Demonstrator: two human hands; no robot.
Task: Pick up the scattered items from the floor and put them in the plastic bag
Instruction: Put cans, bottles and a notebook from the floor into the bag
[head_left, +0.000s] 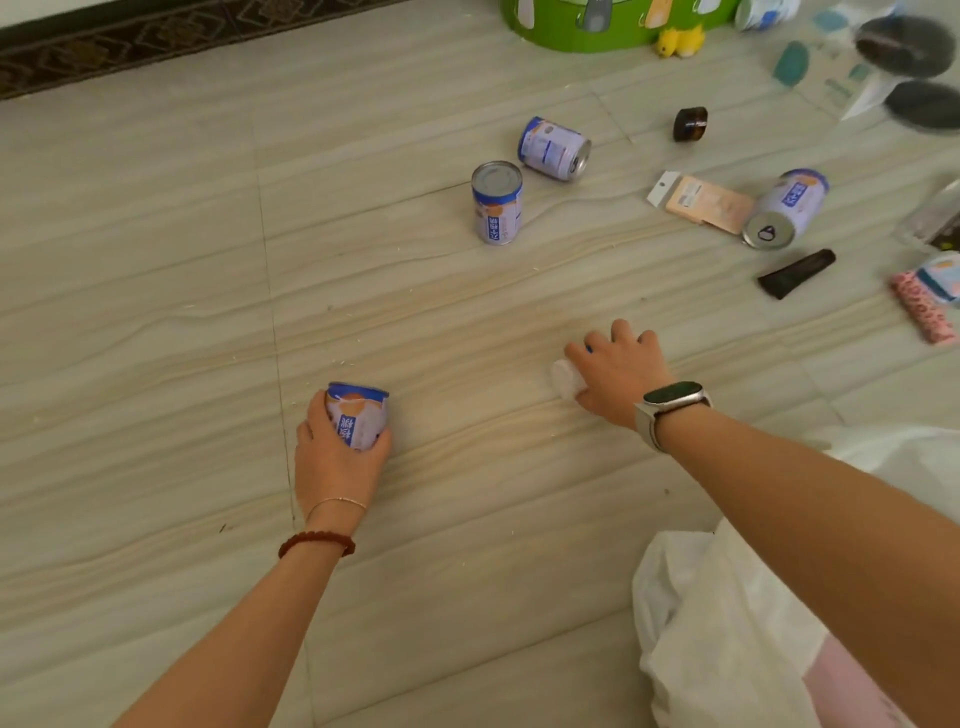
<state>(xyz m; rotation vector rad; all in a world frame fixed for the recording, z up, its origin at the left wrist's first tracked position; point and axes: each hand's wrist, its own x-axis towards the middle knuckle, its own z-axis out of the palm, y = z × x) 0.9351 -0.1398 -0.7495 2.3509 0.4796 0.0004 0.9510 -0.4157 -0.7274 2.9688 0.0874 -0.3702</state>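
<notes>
A: Item one, the white plastic bag (727, 639)?
B: Lower right on the tiled floor (156, 260), crumpled under the right forearm. Contents cannot be made out.

A: Hands?
B: Left hand (332, 457), fingers curled round a blue-and-white can (358, 415). Right hand (618, 374), fingers wrapped over a small white object (566, 379), mostly hidden and blurred; it sits at the floor.

A: Loose stock on the floor?
B: One upright can (497, 202), grey lid up. One tipped can (554, 148) just behind it. A third can on its side (784, 208), touching a peach card packet (706, 203). A dark jar (690, 123), a black tube (796, 274), a pink patterned roll (924, 312) at the right edge.

A: Margins?
B: Dark patterned border (130, 47) top left; green tub (613, 26) at the top. Bare tile spans the left and middle.
</notes>
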